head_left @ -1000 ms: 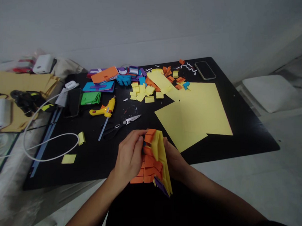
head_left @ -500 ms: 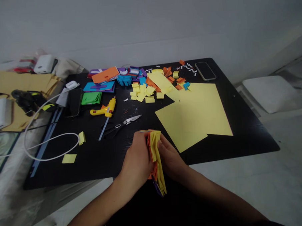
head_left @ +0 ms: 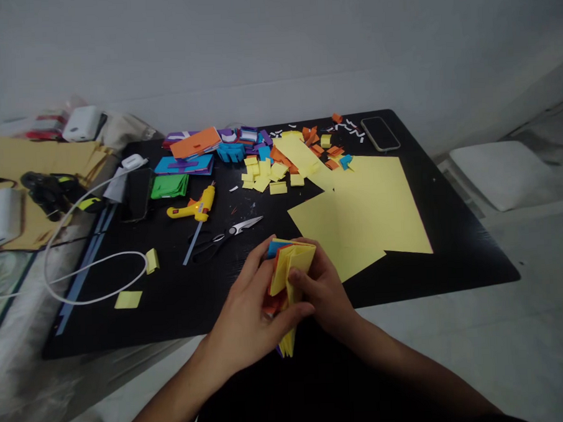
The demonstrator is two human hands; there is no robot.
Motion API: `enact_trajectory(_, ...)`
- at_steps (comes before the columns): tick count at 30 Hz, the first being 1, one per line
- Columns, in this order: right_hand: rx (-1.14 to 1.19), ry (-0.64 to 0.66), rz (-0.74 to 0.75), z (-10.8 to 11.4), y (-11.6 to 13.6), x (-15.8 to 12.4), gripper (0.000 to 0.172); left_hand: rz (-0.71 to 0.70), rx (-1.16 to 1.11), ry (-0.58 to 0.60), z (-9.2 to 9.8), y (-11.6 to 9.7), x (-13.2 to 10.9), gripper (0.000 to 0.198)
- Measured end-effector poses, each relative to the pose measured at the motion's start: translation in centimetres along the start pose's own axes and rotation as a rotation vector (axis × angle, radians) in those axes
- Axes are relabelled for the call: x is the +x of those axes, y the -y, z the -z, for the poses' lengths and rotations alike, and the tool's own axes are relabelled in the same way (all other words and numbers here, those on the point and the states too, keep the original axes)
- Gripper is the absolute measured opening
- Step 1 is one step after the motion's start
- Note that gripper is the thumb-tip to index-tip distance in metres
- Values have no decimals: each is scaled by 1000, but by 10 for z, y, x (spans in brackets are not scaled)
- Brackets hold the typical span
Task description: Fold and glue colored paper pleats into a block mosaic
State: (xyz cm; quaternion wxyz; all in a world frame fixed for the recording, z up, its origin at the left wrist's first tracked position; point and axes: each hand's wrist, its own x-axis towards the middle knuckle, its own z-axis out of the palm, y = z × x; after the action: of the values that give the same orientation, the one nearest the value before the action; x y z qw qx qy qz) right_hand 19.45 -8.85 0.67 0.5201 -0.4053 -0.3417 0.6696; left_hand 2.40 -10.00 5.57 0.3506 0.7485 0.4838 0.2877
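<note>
A folded paper piece (head_left: pixel 297 260), yellow with orange, blue and purple layers, is held between both hands in front of the table's near edge. My left hand (head_left: pixel 252 305) grips it from the left, its thumb lying across the lower part. From the right, my right hand (head_left: pixel 326 290) holds it with the thumb pressed on the yellow face. Just beyond the hands lie black-handled scissors (head_left: pixel 231 232) with the blades partly apart. Large yellow paper sheets (head_left: pixel 369 201) spread to the right of them. My fingers behind the paper are partly hidden.
On the black table (head_left: pixel 451 241) are a yellow glue gun (head_left: pixel 197 205), small yellow paper pieces (head_left: pixel 264 174), green folded paper (head_left: pixel 170 186), an orange paper piece (head_left: pixel 196 143) and a phone (head_left: pixel 381 134). A white cable (head_left: pixel 99 301) loops at the left. A white stool (head_left: pixel 501 173) stands right.
The folded paper has turned so that more of its yellow face and a blue layer show. My left thumb has come across its front; my right thumb presses the yellow face.
</note>
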Motion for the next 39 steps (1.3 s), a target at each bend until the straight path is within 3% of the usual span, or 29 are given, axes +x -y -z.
enact_trajectory(7, -136, 56, 181, 1, 20, -6, 50, -155, 78, 38, 1, 2, -3, 36)
enact_trajectory(13, -277, 111, 354, 0, 29, -12, 58, -243, 62, -44, 10, 9, -5, 33)
enact_trajectory(17, -449, 263, 540, 6, 34, -8, 53, -280, 110, -17, 16, 9, -5, 31)
enact_trajectory(20, -549, 360, 571, 14, 36, 1, 44, -337, 231, -25, 17, 13, 1, 31)
enact_trajectory(26, -640, 361, 574, 25, 33, 13, 43, -478, 360, -146, 11, 29, 12, 31)
enact_trajectory(29, -610, 284, 572, 25, 31, 11, 37, -404, 272, -227, 8, 32, 12, 32)
enact_trajectory(32, -461, 193, 464, 24, 29, 9, 28, -227, 242, -254, 10, 34, 11, 53)
enact_trajectory(35, -314, 124, 332, 24, 25, 9, 21, -43, 309, -114, 17, 39, 10, 68)
enact_trajectory(39, -184, 123, 190, 29, 14, 11, 24, 34, 262, 22, 30, 45, 8, 58)
